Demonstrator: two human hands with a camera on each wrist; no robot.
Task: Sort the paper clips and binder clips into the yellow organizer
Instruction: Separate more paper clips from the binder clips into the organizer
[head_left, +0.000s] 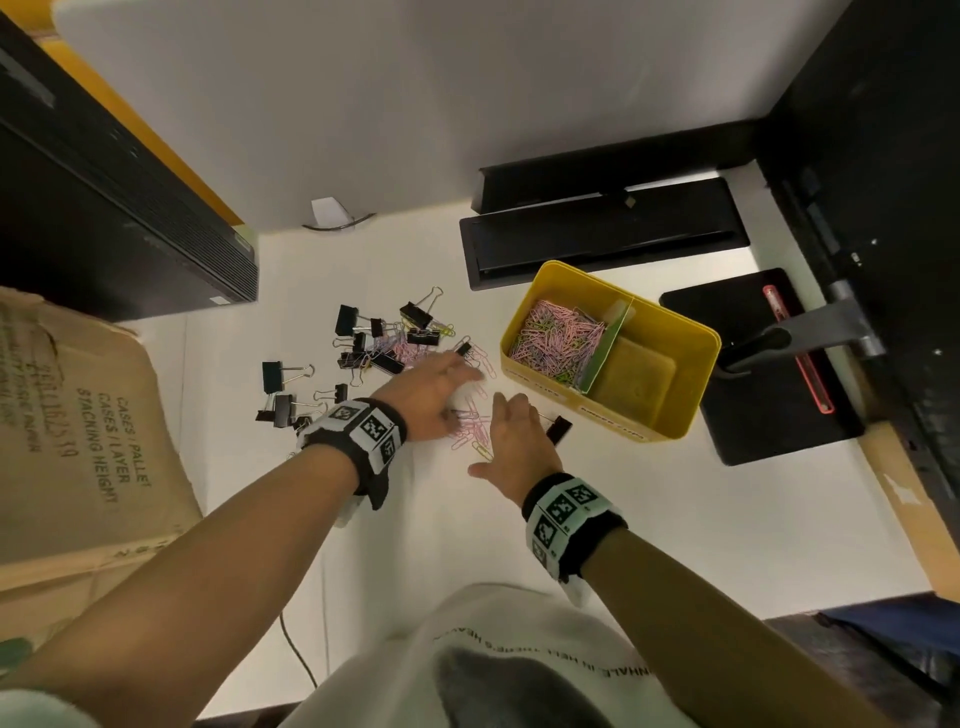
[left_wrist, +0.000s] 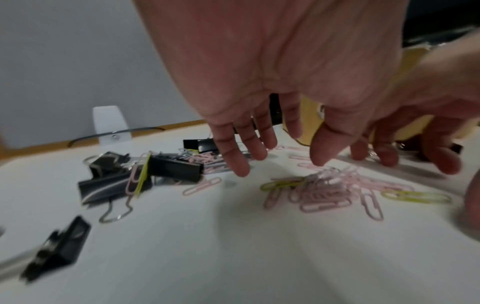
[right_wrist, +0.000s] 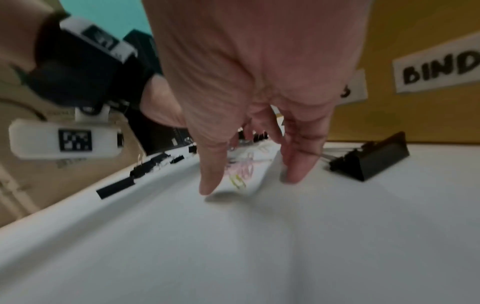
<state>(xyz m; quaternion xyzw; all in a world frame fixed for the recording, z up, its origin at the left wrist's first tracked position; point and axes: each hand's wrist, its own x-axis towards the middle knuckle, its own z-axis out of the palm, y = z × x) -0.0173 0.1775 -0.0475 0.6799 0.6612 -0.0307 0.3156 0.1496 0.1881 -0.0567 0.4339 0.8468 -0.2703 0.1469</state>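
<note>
Forearms reach in from six o'clock over the white desk (head_left: 649, 509), each wrist wearing a black band with square printed markers. The right hand (head_left: 511, 447) hovers with fingers straight and loosely spread, holding nothing, its fingertips (right_wrist: 296, 174) close to the surface; I cannot tell if they touch it. Just at its three o'clock side lies a lone black binder clip (head_left: 558, 428), between the hand and the front wall of the yellow organizer (head_left: 680, 415). The left hand (head_left: 428, 397) is also relaxed and empty — palm down, fingers extended toward one o'clock over a small heap of paper clips (left_wrist: 324, 191), mostly pink with a few yellow-green ones, which sits between the two hands.

Farther out, at about eleven o'clock from the left hand, a looser scatter of black binder clips (head_left: 374, 343) lies mixed with more pink clips. At two o'clock from the hands stands the organizer, split by a green divider (head_left: 608, 348) — its left compartment is heaped with pink and green paper clips, its right compartment shows only its bare floor. A label on the front wall reads "BIND" in the right wrist view before the edge cuts it off.

Beyond, at twelve to one o'clock, long black trays (head_left: 602, 244) rest against the grey wall.
</note>
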